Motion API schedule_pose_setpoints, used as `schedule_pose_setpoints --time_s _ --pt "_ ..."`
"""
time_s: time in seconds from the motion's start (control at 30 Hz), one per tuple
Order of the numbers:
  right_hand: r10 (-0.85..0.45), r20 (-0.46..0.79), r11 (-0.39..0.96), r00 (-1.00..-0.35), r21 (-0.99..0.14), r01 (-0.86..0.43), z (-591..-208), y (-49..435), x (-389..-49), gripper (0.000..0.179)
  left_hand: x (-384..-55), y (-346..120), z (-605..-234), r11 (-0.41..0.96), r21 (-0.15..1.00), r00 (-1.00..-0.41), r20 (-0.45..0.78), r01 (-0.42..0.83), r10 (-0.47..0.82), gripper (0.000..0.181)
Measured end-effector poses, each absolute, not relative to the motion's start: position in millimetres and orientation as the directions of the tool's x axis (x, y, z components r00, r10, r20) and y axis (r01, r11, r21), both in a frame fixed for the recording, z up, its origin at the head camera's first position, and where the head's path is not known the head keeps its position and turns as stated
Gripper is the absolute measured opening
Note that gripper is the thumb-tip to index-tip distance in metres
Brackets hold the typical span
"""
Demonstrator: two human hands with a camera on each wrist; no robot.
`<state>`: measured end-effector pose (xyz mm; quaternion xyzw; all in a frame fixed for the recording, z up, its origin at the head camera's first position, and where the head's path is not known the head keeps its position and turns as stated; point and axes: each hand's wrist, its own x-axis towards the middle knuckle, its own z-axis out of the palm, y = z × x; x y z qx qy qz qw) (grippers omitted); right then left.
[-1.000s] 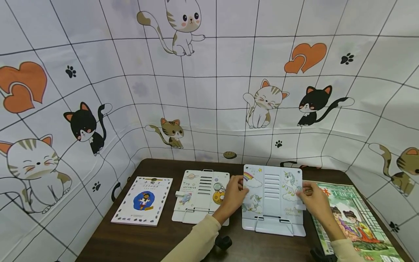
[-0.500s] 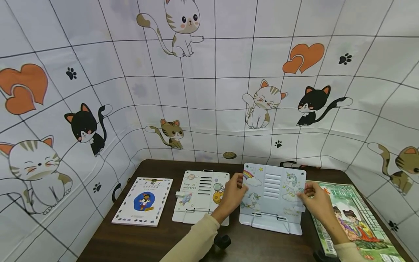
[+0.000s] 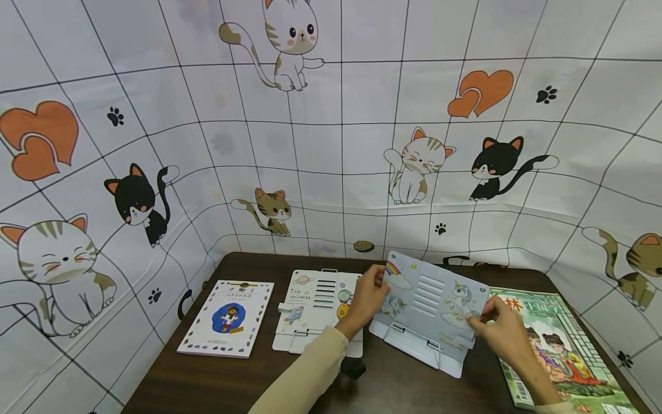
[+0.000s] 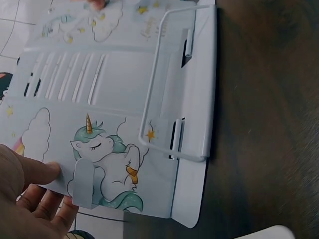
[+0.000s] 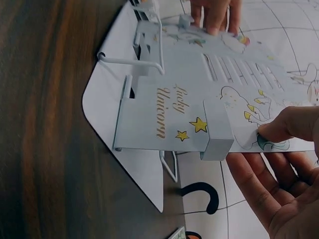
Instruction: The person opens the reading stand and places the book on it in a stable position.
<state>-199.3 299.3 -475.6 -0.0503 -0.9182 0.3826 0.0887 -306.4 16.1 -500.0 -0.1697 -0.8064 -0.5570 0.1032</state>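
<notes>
A white unicorn-print book stand (image 3: 429,313) leans back over the table, turned at an angle, its wire page holder along the lower edge. My left hand (image 3: 368,299) pinches its left edge, thumb on the front and fingers behind, as the left wrist view shows with the hand (image 4: 35,194) beside a small side clip (image 4: 83,183). On the opposite edge my right hand (image 3: 500,330) pinches the panel; in the right wrist view that hand (image 5: 279,174) has its thumb on the printed front. "Lucky Unicorn" lettering (image 5: 169,112) shows there.
A second book stand (image 3: 310,310), marked "Tiny universe", lies left of my left hand. Farther left is a white book (image 3: 226,318). A green illustrated magazine (image 3: 564,351) lies at the right. A small black object (image 3: 353,367) sits near the front. A cat-print cloth (image 3: 320,144) hangs behind the table.
Both hands have turned the unicorn book stand clockwise in the head view; its upper right corner has moved right and down. The other stand, book and magazine have stayed in place.
</notes>
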Motion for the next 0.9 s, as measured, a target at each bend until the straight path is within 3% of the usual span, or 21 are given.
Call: schedule_pose_setpoints --time_s 0.2,0.53,0.9 --pt "0.162 0.179 0.711 -0.97 -0.703 -0.011 -475.6 285.4 -190.3 0.034 -318.9 16.7 -495.5 0.368 0.836 -0.914 0.369 0.407 0.17 0.034" --pt "0.183 0.417 0.724 -0.89 -0.67 -0.165 -487.9 253.0 -182.8 0.028 -332.6 19.7 -486.9 0.422 0.805 -0.909 0.374 0.417 0.186 0.035" --pt "0.144 0.471 0.657 -0.87 -0.703 -0.272 -490.5 216.6 -170.2 0.033 -341.3 21.7 -484.2 0.426 0.8 -0.906 0.353 0.422 0.235 0.037"
